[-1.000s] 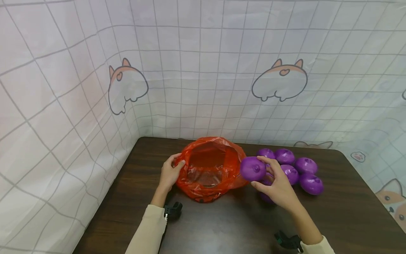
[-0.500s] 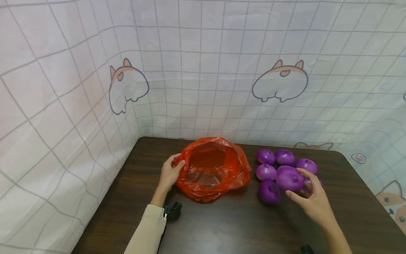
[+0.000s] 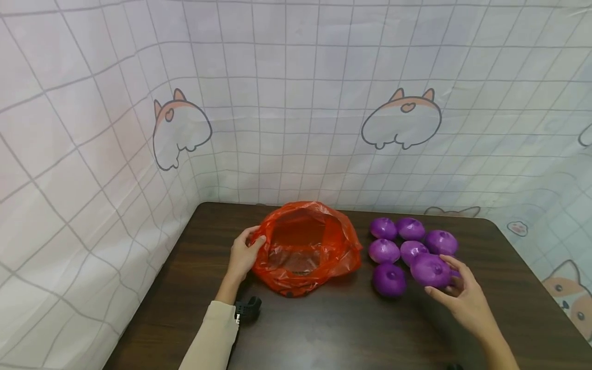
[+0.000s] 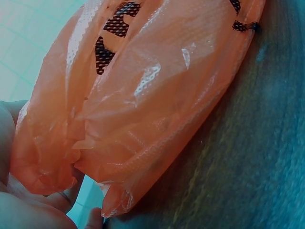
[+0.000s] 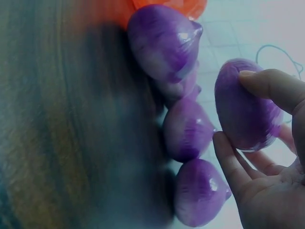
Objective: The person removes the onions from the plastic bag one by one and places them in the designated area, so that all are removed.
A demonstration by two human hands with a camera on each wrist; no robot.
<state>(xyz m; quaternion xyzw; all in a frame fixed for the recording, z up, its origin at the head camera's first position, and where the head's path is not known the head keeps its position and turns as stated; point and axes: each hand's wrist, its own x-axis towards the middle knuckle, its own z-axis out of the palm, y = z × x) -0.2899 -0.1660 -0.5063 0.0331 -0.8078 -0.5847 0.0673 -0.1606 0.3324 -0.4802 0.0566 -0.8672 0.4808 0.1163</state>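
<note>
A red plastic bag (image 3: 343, 257) lies on the dark table with its mouth spread wide. My left hand (image 3: 245, 252) grips the bag's left rim, thumb inside the edge; in the left wrist view the thin orange-looking plastic (image 4: 143, 109) bunches beside my fingers. On the right, my right hand (image 3: 469, 300) holds a shiny purple onion (image 3: 430, 270) between thumb and fingers. The right wrist view shows this held onion (image 5: 240, 109) raised off the table, apart from the others. Several more onions (image 3: 384, 251) form a cluster behind and beside it; one is partly hidden by my hand.
The wood-grain table (image 3: 342, 329) reaches toward me in front of the bag. A white grid-patterned cloth (image 3: 300, 113) with dog drawings hangs behind the table and along both sides. A black wrist strap (image 3: 248, 307) sits on my left wrist.
My right hand has carried the onion from beside the bag rightward to the cluster, then slightly nearer me. My left hand keeps its grip on the bag. The head view has shifted a little.
</note>
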